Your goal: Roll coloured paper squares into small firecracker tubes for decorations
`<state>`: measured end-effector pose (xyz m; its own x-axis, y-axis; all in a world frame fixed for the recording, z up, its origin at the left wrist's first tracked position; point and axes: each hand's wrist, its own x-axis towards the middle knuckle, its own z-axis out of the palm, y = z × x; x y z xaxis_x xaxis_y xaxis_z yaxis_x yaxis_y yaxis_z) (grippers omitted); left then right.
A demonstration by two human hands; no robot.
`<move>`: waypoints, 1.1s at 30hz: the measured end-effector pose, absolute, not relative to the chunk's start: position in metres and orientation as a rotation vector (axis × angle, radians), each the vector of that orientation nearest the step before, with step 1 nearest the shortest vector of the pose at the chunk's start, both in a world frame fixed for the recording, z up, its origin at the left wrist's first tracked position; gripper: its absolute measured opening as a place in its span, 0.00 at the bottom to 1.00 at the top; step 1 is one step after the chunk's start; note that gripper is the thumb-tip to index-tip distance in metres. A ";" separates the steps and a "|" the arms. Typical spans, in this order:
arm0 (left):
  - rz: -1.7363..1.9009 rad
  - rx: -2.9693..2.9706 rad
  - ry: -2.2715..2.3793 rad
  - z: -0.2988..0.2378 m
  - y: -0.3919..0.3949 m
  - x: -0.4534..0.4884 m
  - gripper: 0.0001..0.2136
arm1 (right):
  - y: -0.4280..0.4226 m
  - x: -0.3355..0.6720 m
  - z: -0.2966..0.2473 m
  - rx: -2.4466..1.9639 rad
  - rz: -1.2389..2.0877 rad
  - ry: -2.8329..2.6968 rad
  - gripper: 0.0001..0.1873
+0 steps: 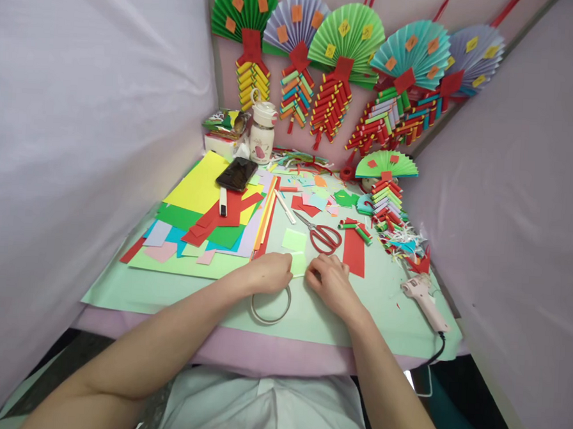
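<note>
Between the left hand [272,273] and right hand [331,281] lay a green slip [298,264], largely flat, so work on it seemed barely begun. Both hands' fingers were curled narrow at its edges; whether they pinched it could not be told. Just beyond them lay a second slip [293,240], flat. Beyond the right fingers, tubes [363,234] were already rolled. Far beyond hung assembled fans [347,48]; marks on their squares [344,28] were too small to read.

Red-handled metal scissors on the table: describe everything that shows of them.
The red-handled metal scissors have two looped, plastic-looking handles and grey, pointed blades that look shut or nearly so. They lie flat on the pale green paper-like sheet, just beyond the bare right hand, tips pointing away and leftward. Nobody grips them; whether that hand touches them is unclear.
</note>
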<state>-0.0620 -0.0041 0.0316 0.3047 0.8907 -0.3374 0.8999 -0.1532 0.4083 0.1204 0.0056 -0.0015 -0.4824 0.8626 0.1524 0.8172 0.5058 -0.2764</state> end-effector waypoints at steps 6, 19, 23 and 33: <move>-0.060 2.058 1.577 0.032 -0.003 -0.060 0.10 | 0.007 0.119 -0.001 -1.402 0.188 -2.510 0.08; -0.100 2.069 1.605 0.028 -0.002 -0.057 0.11 | 0.004 0.116 0.000 -1.395 0.096 -2.533 0.08; -0.109 2.062 1.623 0.026 -0.001 -0.056 0.12 | 0.004 0.114 -0.001 -1.402 0.061 -2.530 0.08; -0.094 2.068 1.604 0.025 -0.001 -0.056 0.13 | 0.004 0.118 -0.006 -1.575 0.127 -2.357 0.10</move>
<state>-0.0563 -0.0014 0.0253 0.2974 0.8847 -0.3590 0.9206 -0.1661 0.3535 0.1181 0.0044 -0.0057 -0.3525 0.9142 0.1998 0.8874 0.3943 -0.2387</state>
